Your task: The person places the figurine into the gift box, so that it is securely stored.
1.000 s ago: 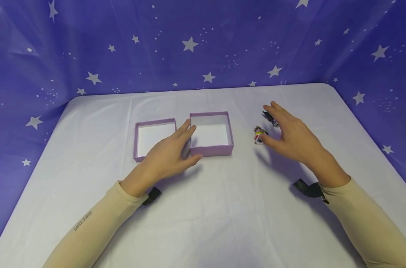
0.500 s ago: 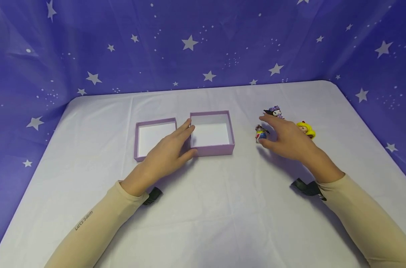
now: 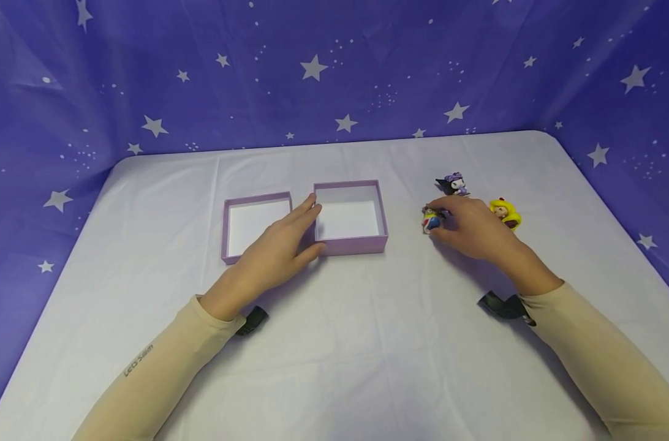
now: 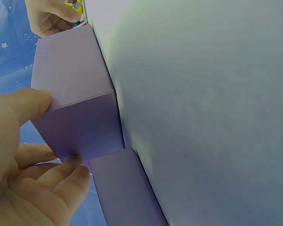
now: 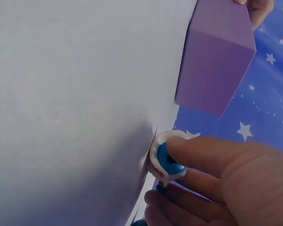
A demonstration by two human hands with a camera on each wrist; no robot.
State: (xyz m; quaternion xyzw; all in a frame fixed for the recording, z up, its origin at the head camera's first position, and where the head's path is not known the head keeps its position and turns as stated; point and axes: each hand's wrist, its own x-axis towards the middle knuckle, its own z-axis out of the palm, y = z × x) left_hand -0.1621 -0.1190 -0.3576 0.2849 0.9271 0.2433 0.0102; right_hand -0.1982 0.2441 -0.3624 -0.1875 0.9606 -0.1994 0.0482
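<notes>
My left hand holds the near-left corner of a purple box, which stands open-topped with a white inside. In the left wrist view its thumb lies on one wall of the box and its fingertips touch the adjoining wall. To the right of the box, my right hand pinches a small figurine in yellow, blue and red. The right wrist view shows the thumb on the figurine's rounded blue part, with the fingers behind it, close to the tablecloth.
A shallower purple box part, probably the lid, lies left of the box, partly behind my left hand. A black-and-purple figurine is beyond my right hand. Another, yellow-haired figurine lies to its right. A starry blue curtain hangs behind the table.
My right hand has come down onto the figurine and closed its fingers on it, uncovering the other two figurines. My left thumb has moved in against the box corner.
</notes>
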